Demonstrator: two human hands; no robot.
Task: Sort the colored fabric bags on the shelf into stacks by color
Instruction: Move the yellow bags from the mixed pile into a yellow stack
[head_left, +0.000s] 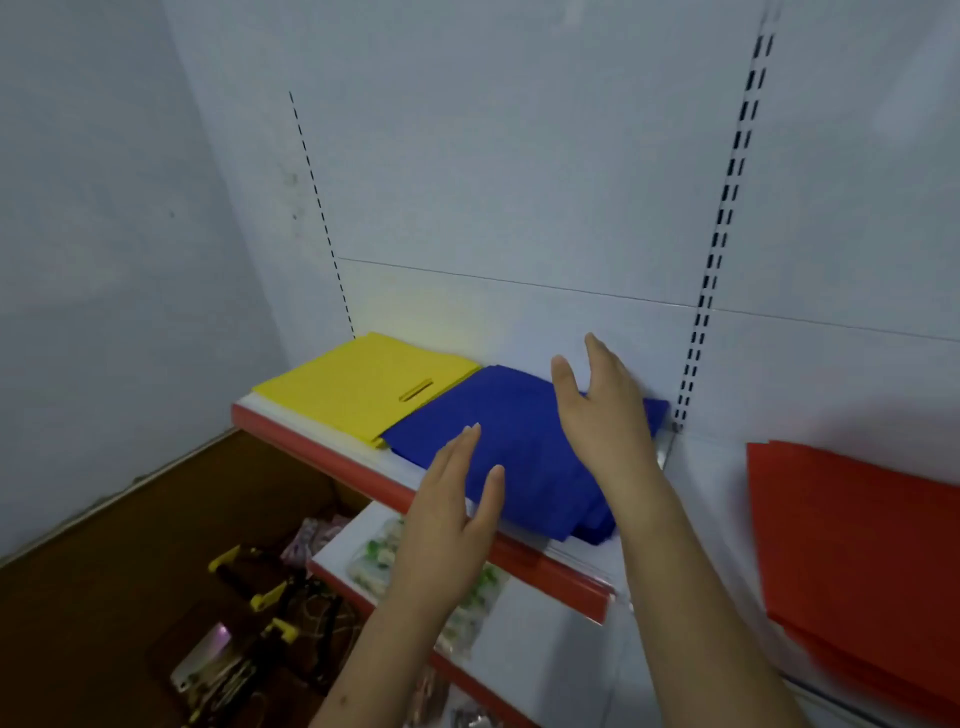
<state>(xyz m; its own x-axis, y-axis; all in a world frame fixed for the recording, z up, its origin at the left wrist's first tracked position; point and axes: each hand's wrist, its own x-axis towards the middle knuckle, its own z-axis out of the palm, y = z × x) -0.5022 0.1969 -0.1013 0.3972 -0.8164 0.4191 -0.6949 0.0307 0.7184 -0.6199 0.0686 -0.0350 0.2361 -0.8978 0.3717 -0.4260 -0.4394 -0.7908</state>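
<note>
Mid-frame on the shelf (530, 553), the blue bags (524, 447) lie stacked beside the yellow bags (358, 387), red bags (852, 545) at lower right. Both grips are open and empty: left hand (447, 514) and right hand (605, 415) hover flat-fingered over the blue. The fabric looks light, limp and slidey, so I'd square it from the edges.

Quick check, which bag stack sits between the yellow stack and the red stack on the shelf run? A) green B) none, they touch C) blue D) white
C: the blue stack lies right of the yellow stack, overlapping its near edge, with the red stack further right past the shelf upright; the left hand and right hand are open at the blue one.
</note>
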